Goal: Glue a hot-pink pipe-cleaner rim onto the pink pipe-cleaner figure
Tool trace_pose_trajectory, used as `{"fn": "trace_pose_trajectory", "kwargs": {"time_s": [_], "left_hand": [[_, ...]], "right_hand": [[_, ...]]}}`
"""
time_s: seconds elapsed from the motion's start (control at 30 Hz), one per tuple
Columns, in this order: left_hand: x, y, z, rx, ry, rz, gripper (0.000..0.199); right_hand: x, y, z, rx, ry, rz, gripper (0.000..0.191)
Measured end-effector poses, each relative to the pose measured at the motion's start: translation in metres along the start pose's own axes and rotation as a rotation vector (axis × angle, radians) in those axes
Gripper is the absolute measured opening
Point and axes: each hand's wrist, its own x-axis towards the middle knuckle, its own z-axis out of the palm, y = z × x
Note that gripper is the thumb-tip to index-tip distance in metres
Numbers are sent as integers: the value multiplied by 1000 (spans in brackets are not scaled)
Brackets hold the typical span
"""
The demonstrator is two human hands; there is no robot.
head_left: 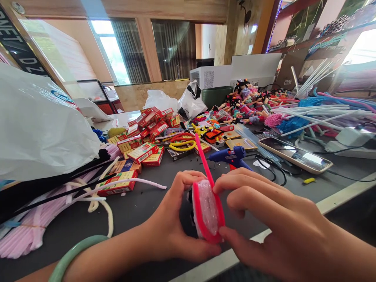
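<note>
Between my two hands is a small craft piece [208, 211], a pale pink fluffy pad edged with a hot-pink pipe cleaner. One end of that pipe cleaner [203, 158] sticks up and away from me. My left hand [173, 223] grips the piece from the left, with a jade bangle [73, 254] on the wrist. My right hand [273, 207] holds its right side between fingers and thumb. Something dark shows behind the piece, partly hidden by my left hand.
A blue hot glue gun [229, 156] lies just beyond my hands, beside a phone [295, 154]. Small printed boxes [143, 152] are heaped at the far left, with pale pink pipe cleaners [29, 231] and a white plastic bag [38, 125] nearer. Several small dolls [246, 103] crowd the back.
</note>
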Motion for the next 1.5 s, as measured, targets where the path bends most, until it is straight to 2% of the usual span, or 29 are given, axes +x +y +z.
{"fn": "trace_pose_trajectory", "kwargs": {"time_s": [0.13,0.27,0.47,0.63,0.8,0.93,1.13,1.37,1.5], "left_hand": [[1,5,0,-35,-22,8,66],[0,7,-1,-34,-51,-13,60],[2,0,0,-25,-18,55,60],[-1,-3,2,8,17,55,60],[-4,-1,6,0,25,55,59],[-6,-1,9,-12,19,58,62],[-9,-3,13,-26,14,71,62],[-8,2,11,5,-24,73,76],[-5,1,12,-1,-22,99,80]], "right_hand": [[2,-1,1,-24,-18,-15,17],[4,-1,0,-11,-45,-17,17],[2,-3,-3,36,-55,7,16],[1,-1,-7,156,-39,251,20],[4,5,-7,449,-16,477,17],[9,8,-4,624,19,601,20],[10,11,0,892,-3,684,21],[10,18,4,963,-36,764,23],[10,22,6,987,-33,748,16]]}}
